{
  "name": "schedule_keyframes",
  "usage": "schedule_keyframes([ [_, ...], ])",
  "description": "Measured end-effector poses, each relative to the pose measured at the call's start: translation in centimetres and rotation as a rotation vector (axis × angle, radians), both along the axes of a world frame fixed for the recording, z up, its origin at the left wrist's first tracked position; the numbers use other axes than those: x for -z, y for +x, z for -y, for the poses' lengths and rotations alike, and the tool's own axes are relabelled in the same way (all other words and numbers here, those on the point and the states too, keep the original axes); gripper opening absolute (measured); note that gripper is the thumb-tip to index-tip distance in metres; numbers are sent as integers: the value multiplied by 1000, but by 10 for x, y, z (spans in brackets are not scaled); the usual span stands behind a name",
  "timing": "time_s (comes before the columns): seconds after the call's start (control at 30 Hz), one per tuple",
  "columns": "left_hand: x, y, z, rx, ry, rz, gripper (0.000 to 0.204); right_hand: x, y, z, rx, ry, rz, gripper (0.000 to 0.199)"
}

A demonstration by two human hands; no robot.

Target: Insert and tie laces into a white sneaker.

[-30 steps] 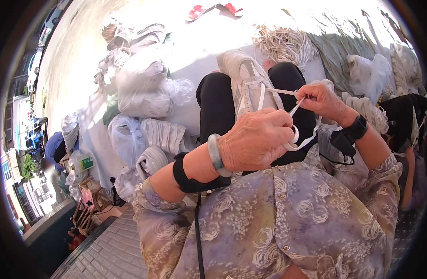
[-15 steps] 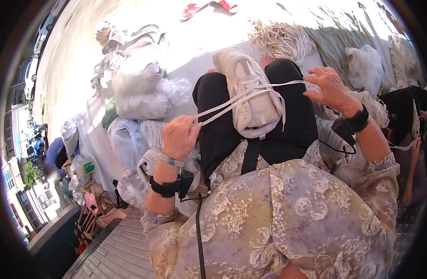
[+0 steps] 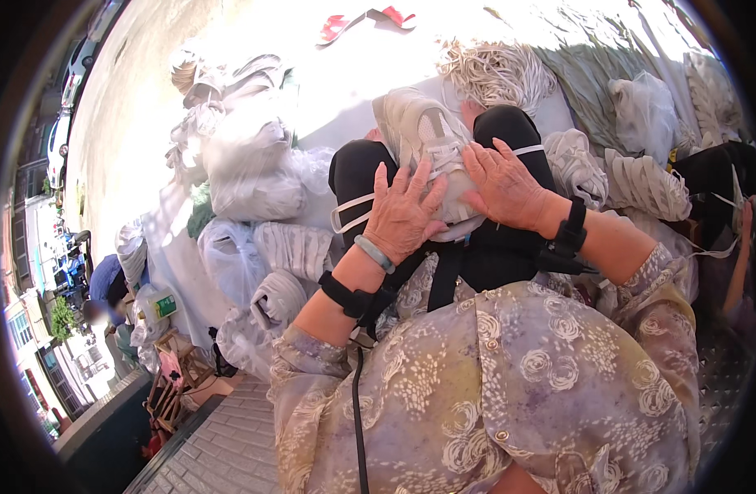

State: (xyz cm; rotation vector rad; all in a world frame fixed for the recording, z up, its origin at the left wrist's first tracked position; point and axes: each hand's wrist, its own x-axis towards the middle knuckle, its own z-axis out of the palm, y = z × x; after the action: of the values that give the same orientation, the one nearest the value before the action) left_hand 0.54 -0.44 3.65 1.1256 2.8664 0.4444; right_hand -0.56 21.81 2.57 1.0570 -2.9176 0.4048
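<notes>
A pale sneaker (image 3: 416, 123) rests between my thighs, toe pointing away from me. My left hand (image 3: 401, 207) lies over the near left side of the shoe, its fingers stretched out and apart. On the shoe's right side is my right hand (image 3: 509, 185), fingers extended across the lacing. Part of a white shoelace (image 3: 353, 212) hangs in a loop over my left thigh. Another lace stretch (image 3: 528, 150) crosses my right thigh. My hands hide the shoe's collar and the middle of the lacing.
To the left are clear plastic bags (image 3: 254, 185) of pale shoe parts. A heap of laces (image 3: 497, 74) lies beyond my right knee. Stacked pale uppers (image 3: 645, 183) sit at right, beside another person's dark-clothed leg (image 3: 719, 173). Red-and-white pieces (image 3: 365, 25) lie far ahead.
Both hands have come inward from holding the lace pulled out to either side. They now lie spread on the sneaker, with the lace ends let go over my thighs.
</notes>
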Motion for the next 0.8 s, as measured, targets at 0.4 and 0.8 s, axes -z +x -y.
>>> schedule_keyframes([
  [0.4, 0, -6, 2, 14, 74, 80, 74, 13, 5, 7, 32, 17, -92, 65],
  [0.8, -15, -18, 42, -415, 298, 401, 19, -16, -31, -13, 63, -436, 280, 26],
])
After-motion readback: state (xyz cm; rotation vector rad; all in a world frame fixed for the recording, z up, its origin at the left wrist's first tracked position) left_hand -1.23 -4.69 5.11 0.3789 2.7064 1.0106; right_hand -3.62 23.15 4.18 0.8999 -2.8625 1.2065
